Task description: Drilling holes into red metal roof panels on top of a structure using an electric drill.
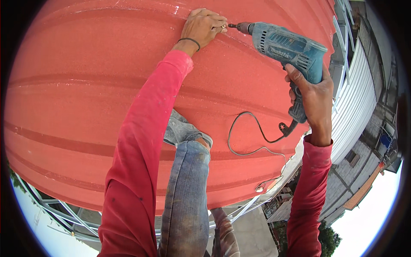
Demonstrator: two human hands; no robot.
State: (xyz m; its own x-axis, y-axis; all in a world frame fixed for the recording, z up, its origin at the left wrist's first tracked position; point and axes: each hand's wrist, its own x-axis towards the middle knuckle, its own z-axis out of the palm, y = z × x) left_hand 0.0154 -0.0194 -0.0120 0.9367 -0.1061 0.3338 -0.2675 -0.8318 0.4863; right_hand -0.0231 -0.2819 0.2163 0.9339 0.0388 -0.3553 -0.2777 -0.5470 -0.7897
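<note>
My right hand [313,92] grips a blue corded power drill [284,46] by its handle, index finger at the trigger. The drill lies nearly level, with its chuck [244,28] and short dark bit pointing left. Just left of the bit's tip, my left hand [204,26] rests on a red ribbed metal roof sheet [115,64], its fingers bent and pinched together. A small round metallic piece [223,26] shows at those fingertips, facing the bit; whether it is a screw head is too small to tell. The tip and the piece look slightly apart.
The drill's black cord [231,135] loops over the sheet to a pale plug connection [259,188]. My shoe [184,128] stands on the sheet between my arms. White metal trusses [244,209] show past its edge, and a pale corrugated roof [357,94] lies lower at the right.
</note>
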